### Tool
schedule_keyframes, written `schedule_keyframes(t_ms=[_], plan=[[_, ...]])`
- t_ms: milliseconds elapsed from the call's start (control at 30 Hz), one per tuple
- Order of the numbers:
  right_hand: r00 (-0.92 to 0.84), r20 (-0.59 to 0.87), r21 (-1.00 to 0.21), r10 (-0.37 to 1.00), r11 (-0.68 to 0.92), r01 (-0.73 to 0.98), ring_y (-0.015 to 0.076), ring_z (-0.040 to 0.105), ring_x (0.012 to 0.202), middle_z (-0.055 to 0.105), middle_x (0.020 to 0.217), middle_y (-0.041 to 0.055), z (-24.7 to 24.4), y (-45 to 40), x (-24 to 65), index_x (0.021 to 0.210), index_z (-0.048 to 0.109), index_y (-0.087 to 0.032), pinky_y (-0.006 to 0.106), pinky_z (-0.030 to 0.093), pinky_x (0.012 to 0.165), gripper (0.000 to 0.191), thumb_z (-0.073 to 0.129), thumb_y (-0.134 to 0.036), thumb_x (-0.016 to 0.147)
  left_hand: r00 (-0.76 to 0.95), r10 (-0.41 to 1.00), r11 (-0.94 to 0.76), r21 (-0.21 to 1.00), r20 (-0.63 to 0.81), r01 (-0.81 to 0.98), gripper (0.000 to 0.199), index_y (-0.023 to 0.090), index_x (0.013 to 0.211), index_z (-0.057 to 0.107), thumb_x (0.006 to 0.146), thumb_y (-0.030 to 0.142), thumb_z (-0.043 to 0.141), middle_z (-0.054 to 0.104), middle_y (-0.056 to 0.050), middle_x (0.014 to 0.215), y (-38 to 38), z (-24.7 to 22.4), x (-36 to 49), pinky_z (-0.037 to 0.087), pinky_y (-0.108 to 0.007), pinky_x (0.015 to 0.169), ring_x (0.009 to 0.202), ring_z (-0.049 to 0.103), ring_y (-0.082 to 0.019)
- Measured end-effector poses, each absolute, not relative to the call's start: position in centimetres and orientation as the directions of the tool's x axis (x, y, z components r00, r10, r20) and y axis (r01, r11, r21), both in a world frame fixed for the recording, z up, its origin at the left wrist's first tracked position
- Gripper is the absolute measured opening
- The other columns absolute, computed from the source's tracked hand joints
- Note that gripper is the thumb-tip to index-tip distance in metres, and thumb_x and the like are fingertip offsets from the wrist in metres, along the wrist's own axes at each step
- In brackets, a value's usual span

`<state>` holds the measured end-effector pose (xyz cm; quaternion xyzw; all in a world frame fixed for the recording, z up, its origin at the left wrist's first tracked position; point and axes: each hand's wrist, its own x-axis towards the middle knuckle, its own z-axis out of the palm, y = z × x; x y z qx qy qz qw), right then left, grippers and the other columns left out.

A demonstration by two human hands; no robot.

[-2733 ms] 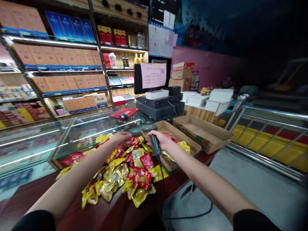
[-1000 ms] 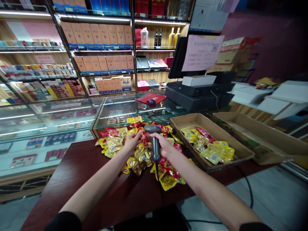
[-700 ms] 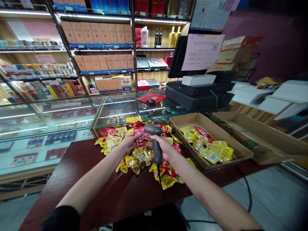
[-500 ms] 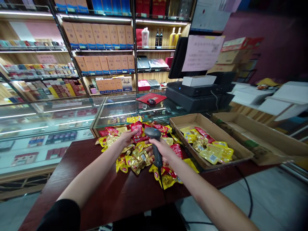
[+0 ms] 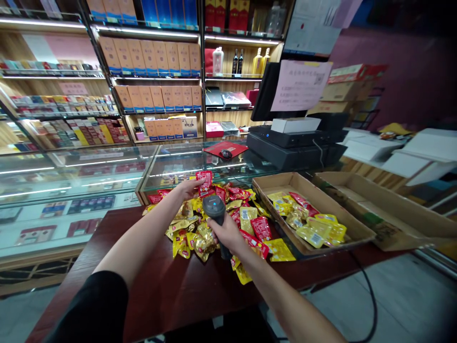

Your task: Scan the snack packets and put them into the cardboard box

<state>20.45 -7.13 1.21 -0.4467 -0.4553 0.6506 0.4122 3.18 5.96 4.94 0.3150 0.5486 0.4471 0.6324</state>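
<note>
My left hand [image 5: 190,187] pinches a red snack packet [image 5: 204,180] by its left side, holding it upright over the far part of a pile. My right hand [image 5: 225,233] is wrapped round the handle of a black barcode scanner [image 5: 214,205], whose head points away from me toward that packet. Beneath both hands spreads a heap of gold, yellow and red snack packets [image 5: 203,240] on the dark red-brown table [image 5: 143,276]. To the right, an open cardboard box [image 5: 342,240] holds several yellow and red packets [image 5: 316,231].
A second cardboard box [image 5: 389,205] lies right of the first. Behind the pile runs a glass display counter [image 5: 171,162] with a mouse [image 5: 226,154] on a red pad. A monitor [image 5: 266,93] stands at back right. A black cable [image 5: 373,295] hangs at the right.
My left hand has lifted the red packet up and away from the pile. My right hand has brought the scanner slightly left and lower, its head turned more toward the packet.
</note>
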Motion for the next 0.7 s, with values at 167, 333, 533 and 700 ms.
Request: schedule_keyframes(t_ms=[167, 333, 533, 700], plan=[[-0.158, -0.118, -0.987, 0.980, -0.133, -0.086, 0.0183, 0.064, 0.064, 0.061, 0.059, -0.0028, 0.8, -7.1, 20.0, 0.097, 0.057, -0.024, 0.025, 0.047, 0.055, 0.033, 0.069, -0.029, 0.067, 0.000, 0.904, 0.419, 0.884, -0.428, -0.207, 0.035, 0.019, 0.082, 0.061, 0.058, 0.030, 0.083, 0.067, 0.000, 0.072, 6.2, 5.3, 3.3, 0.047, -0.022, 0.060, 0.063, 0.060, -0.012], [-0.110, -0.081, -0.996, 0.991, -0.083, -0.016, 0.0180, 0.065, 0.067, 0.061, 0.061, -0.0029, 0.9, -6.8, 19.8, 0.093, 0.057, -0.024, 0.025, 0.047, 0.057, 0.031, 0.070, -0.030, 0.065, -0.018, 0.907, 0.410, 0.895, -0.420, -0.177, 0.034, 0.020, 0.082, 0.060, 0.059, 0.034, 0.082, 0.066, 0.001, 0.072, 6.1, 5.3, 3.2, 0.046, -0.022, 0.058, 0.060, 0.059, -0.011], [-0.129, -0.077, -0.995, 0.989, -0.085, -0.055, 0.0180, 0.065, 0.067, 0.062, 0.061, -0.0030, 1.4, -6.3, 19.2, 0.092, 0.057, -0.024, 0.026, 0.049, 0.059, 0.028, 0.068, -0.026, 0.066, -0.014, 0.910, 0.406, 0.900, -0.413, -0.157, 0.032, 0.021, 0.082, 0.060, 0.062, 0.036, 0.080, 0.065, 0.002, 0.067, 6.0, 5.7, 3.2, 0.044, -0.021, 0.056, 0.058, 0.058, -0.011], [-0.164, -0.084, -0.982, 0.983, -0.110, -0.157, 0.0165, 0.062, 0.057, 0.058, 0.055, -0.0041, 1.4, -5.5, 18.4, 0.088, 0.056, -0.024, 0.026, 0.049, 0.056, 0.024, 0.067, -0.021, 0.067, 0.000, 0.924, 0.377, 0.915, -0.381, -0.145, 0.036, 0.022, 0.084, 0.061, 0.060, 0.038, 0.081, 0.064, 0.002, 0.067, 6.3, 5.9, 3.1, 0.044, -0.021, 0.056, 0.057, 0.058, -0.011]])
